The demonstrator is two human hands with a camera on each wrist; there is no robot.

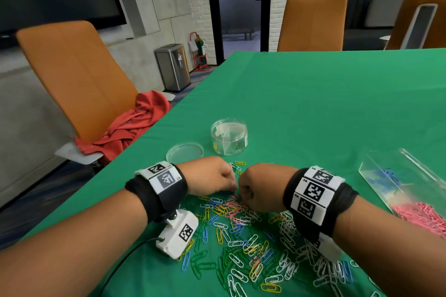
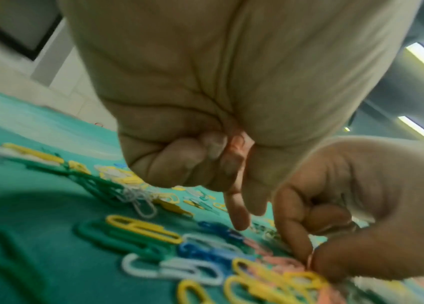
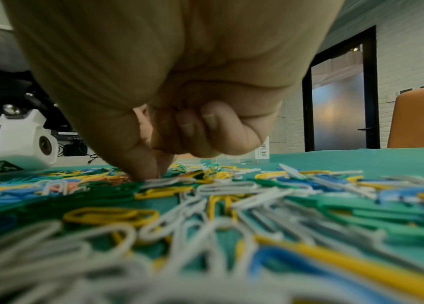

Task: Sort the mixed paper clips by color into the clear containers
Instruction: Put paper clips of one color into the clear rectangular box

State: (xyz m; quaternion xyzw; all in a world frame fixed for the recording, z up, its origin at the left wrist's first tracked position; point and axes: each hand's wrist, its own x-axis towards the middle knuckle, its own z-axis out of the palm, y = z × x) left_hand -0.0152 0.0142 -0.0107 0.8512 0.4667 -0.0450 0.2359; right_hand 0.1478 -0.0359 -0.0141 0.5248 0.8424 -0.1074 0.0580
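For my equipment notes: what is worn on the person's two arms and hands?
Both hands are bare, without sleeves. The left wrist and right wrist each wear a black band with white square-code tags. A white camera box with a black cable hangs under the left wrist.

Head view looks down from above across the green surface (image 1: 313, 94); both wrist views sit low and close beneath the palms, sharing the paper clips (image 1: 241, 236) scatter.

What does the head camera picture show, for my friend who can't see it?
Two hands, left and right, reach into a pile of colourful paper clips on a green table. Behind sit a clear round tub and its lid; a clear box holding pink clips lies right.
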